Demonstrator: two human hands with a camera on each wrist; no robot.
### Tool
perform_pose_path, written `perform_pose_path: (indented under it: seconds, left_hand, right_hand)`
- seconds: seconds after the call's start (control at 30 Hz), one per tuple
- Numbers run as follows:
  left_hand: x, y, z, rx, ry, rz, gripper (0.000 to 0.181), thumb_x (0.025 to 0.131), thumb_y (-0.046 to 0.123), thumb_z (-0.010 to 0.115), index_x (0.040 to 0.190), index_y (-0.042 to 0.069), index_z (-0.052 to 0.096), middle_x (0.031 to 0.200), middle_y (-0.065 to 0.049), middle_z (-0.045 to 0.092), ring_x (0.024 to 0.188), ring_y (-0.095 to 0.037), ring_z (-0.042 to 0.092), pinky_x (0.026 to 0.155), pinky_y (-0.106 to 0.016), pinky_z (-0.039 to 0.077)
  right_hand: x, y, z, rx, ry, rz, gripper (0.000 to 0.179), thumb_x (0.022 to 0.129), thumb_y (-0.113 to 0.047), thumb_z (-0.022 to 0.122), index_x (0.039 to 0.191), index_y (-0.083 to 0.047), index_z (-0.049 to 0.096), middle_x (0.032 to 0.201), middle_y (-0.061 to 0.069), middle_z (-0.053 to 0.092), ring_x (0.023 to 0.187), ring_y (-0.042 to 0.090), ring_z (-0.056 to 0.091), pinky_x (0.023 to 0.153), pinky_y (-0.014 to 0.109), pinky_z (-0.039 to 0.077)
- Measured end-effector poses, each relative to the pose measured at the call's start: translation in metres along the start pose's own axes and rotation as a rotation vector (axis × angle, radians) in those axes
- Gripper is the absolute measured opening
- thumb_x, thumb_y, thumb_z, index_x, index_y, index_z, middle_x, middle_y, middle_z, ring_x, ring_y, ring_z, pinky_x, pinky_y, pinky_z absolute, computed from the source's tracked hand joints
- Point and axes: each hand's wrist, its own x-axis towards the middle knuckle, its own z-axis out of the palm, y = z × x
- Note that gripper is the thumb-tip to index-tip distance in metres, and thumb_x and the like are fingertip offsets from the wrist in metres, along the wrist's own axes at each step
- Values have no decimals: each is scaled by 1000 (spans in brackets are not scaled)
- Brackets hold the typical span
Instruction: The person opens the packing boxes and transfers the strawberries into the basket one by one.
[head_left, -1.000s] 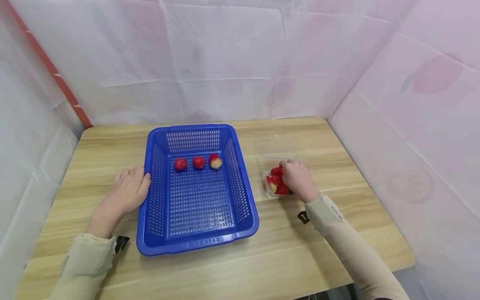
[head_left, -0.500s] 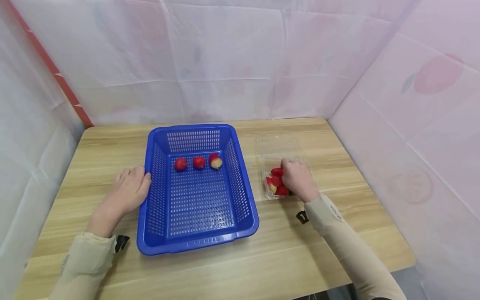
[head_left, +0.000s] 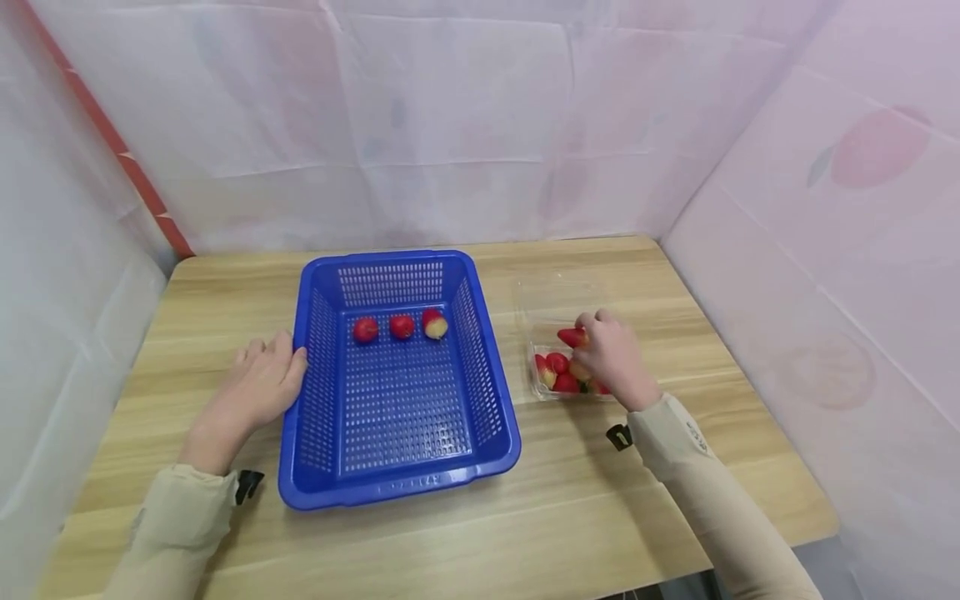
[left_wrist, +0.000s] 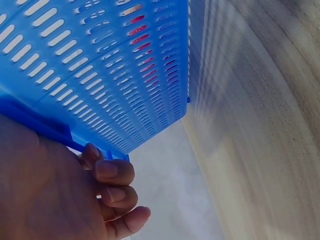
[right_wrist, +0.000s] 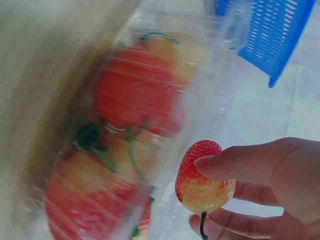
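Your tabletop [head_left: 570,508]: basket [head_left: 405,484], 11 o'clock | three fruits [head_left: 401,326] inside it, toward its 12 | box [head_left: 543,393], your 1 o'clock, strawberries [head_left: 566,382] in it

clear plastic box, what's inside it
Inside the box: several strawberries, red and pale yellow. The right hand, holding another strawberry, hides part of the contents in the head view, so no full count.

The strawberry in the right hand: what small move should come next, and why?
Probably the right hand should carry the pinched strawberry left toward the blue basket: the strawberry is above the clear box, and the basket holds a row of three fruits with bare floor in front.
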Motion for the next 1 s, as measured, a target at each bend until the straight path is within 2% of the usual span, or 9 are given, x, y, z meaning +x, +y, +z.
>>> perform_pose_path:
  seconds: [0.3,0.5,0.7,1.0]
  left_hand:
    - [0,0,1,3,2,4,37,107,33,20,105,3,42,84,-10,50,86,-34,41,74,-42,27]
    - [0,1,2,-5,-8,-5,40,107,34,20,107,2,43,87,-12,52,89,-36,42,76,-45,28]
    - [0,0,0,-21,6,-6,43,107,33,19,111,-2,44,94,-17,55,93,-39,43,80,-51,29]
    - [-2,1,2,-40,-4,-1,42,107,34,20,109,0,45,86,-11,52,90,-36,41,79,-48,27]
  right_hand:
    - [2,-8,-12,36,-30,83,31,75,-7,75,103,2,64,85,17,54,58,32,51,52,46,44]
    - [8,-16,-17,57,-45,79,30,78,-8,75,104,2,63,87,15,54,59,29,50,51,43,44]
    - [21,-30,-19,74,-22,25,28,80,-8,74,103,4,64,85,14,53,62,28,49,55,41,43]
    - [31,-57,-27,145,-52,34,27,83,-13,74,104,2,66,84,12,53,70,28,49,58,38,42]
